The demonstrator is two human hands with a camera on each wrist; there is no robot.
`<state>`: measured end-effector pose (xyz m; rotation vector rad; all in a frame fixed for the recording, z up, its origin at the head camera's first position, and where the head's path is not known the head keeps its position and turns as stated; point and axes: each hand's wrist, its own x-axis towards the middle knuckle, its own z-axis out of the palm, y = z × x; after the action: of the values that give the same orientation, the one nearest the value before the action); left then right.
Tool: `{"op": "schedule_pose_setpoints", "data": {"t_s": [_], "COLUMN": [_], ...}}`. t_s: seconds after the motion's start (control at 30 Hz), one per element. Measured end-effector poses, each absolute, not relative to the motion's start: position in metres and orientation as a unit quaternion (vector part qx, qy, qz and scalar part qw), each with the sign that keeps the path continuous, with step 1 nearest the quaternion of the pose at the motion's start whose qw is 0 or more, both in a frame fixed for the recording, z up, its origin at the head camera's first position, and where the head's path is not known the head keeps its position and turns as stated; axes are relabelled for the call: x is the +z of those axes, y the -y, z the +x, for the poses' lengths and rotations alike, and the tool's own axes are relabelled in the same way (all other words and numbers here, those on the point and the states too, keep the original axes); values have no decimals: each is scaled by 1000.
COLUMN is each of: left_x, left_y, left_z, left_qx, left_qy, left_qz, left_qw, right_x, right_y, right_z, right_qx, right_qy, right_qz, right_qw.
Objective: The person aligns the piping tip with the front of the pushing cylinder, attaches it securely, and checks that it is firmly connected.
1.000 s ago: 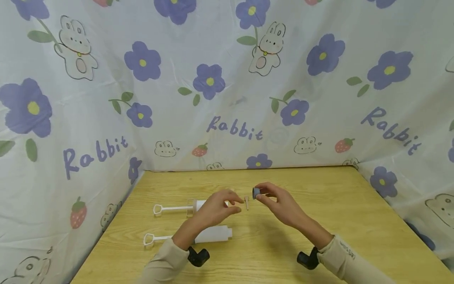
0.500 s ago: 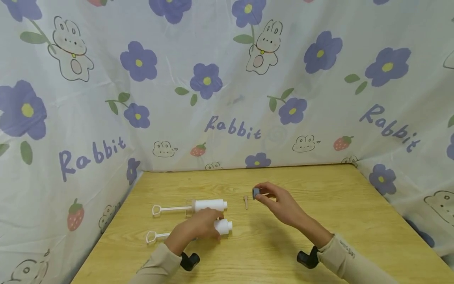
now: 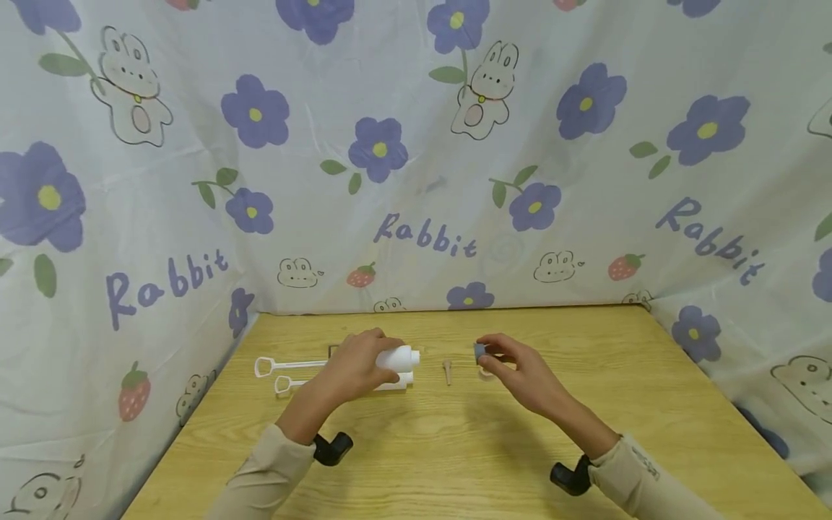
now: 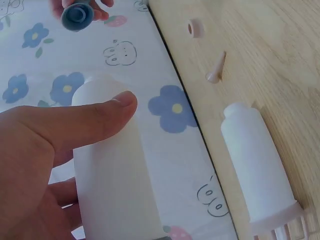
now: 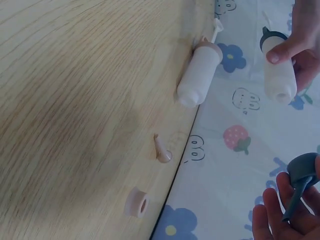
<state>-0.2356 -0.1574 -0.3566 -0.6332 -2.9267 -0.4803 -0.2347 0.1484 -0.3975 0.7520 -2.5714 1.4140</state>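
Note:
My left hand (image 3: 347, 368) grips a white plunger syringe (image 3: 396, 358) with a grey collar (image 5: 273, 39) and holds it above the table. Its open-necked end points right, and its plunger handle (image 3: 265, 367) sticks out left. In the left wrist view the thumb lies across the white barrel (image 4: 117, 175). My right hand (image 3: 523, 368) pinches a blue-grey cap (image 3: 479, 352) in the air; a thin grey nozzle (image 5: 296, 200) extends from it in the right wrist view. The two hands are apart.
A second white syringe (image 4: 260, 165) with a beige collar lies on the table (image 3: 422, 462), partly behind the left hand in the head view. A small beige nozzle (image 3: 447, 372) and a beige ring cap (image 5: 136, 202) lie further right. A patterned cloth (image 3: 416, 180) hangs behind.
My left hand has moved from near the beige nozzle to the nearer syringe, gripped it and lifted it away from me. The right hand has shifted slightly right, still holding the cap.

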Motion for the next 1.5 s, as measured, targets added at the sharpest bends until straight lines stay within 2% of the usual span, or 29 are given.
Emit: {"op": "schedule_pose_setpoints", "data": {"t_s": [0.33, 0.73, 1.07, 1.3, 1.5], "left_x": [-356, -354, -362, -364, -363], "left_y": [140, 115, 113, 115, 115], "left_z": [-231, -230, -228, -229, -227], "left_qx": [-167, -175, -160, -168, -174], "left_qy": [951, 942, 943, 943, 942], "left_qz": [-252, -285, -291, -287, -288], "left_qw": [58, 19, 14, 12, 6], "right_x": [-399, -401, -407, -405, -405], "right_y": [-136, -119, -122, -119, -120], "right_z": [-232, -230, -232, -231, -233], "right_qx": [464, 475, 438, 468, 454], "right_qy": [849, 838, 858, 841, 848], "right_qz": [248, 268, 268, 270, 274], "right_qw": [51, 23, 10, -15, 2]}}
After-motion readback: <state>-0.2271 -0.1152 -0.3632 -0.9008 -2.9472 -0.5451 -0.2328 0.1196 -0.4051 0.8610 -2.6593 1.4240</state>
